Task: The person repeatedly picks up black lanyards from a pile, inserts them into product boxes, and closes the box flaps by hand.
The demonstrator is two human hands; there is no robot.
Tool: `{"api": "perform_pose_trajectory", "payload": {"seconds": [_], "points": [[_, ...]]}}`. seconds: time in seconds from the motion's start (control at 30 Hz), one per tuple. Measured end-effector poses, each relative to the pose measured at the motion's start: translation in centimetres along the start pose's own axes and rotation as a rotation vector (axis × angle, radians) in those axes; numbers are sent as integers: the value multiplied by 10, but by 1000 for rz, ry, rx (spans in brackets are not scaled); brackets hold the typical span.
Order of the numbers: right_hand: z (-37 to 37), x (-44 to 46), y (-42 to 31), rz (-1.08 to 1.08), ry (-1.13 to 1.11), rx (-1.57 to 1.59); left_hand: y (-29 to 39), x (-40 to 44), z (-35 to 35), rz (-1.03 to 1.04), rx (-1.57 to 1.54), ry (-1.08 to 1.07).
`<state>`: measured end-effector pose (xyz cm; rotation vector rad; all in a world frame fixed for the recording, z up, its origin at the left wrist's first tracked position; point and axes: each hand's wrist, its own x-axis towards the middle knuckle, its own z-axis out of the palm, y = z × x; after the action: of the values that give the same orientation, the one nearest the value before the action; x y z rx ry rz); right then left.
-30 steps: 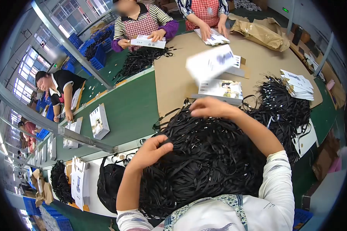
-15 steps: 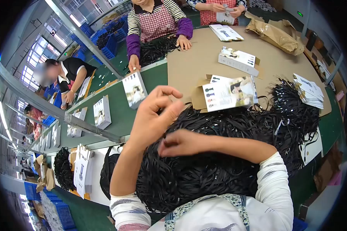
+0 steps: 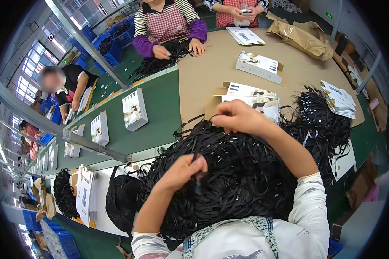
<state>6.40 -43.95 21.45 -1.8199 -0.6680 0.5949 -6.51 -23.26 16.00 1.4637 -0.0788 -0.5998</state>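
Observation:
A large heap of black straps lies in front of me, its ends marked with small pale bits. My left hand is over the left part of the heap, thumb and fingers closed on a dark strap that is blurred by motion. At the heap's far edge, my right hand has its fingers pinched together on a black strap. Just behind that hand is a white printed box with an open brown flap, partly covered by it. A second white box lies farther back on the brown board.
On the green belt at left stand several printed boxes, the nearest one a white box. Flat cartons lie at right beside more straps. Crumpled brown paper lies at the far right. Co-workers work across the table and at left.
My left hand has come down and toward me onto the heap. My right hand has reached forward to its far edge. The co-worker's hand has left the box on the belt.

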Motion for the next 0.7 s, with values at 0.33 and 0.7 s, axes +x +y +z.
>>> {"api": "perform_pose_trajectory", "payload": {"seconds": [0.33,0.7], "points": [[-26,-17,67,-298,255,-736,42,2,-33,454,23,781],[-22,-16,72,-303,273,-1168,72,35,-53,650,-224,542]]}}
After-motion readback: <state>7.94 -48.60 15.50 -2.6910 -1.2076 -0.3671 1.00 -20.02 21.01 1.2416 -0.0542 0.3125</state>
